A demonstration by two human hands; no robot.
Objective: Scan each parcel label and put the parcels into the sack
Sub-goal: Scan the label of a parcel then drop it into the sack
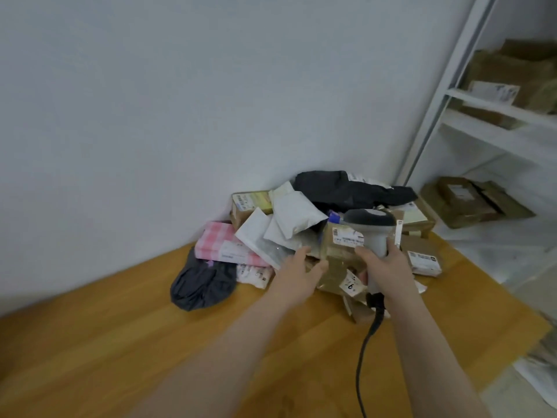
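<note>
1. Between my two sets of fingers sits the brown parcel, at the near edge of the pile on the wooden table.
2. My left hand has its fingers spread and nearly straight. The thumb rests against the parcel's left side, and nothing is gripped.
3. My right hand is wrapped round the scanner. The scanner's head is just beyond my fingertips, beside the parcel's white label.
4. Risks as I judge them:
   - With only a thumb steadying it, the parcel may twist and spoil the scan.
   - Pulling it out could bring down the white mailers stacked past my left fingertips.
   - The cable trailing under my right wrist could snag.
5. I can read only a "6", on the small sticker below my right fingers. Every other label is blurred, and I see no brand.
6. I can't pick out the sack.
</note>
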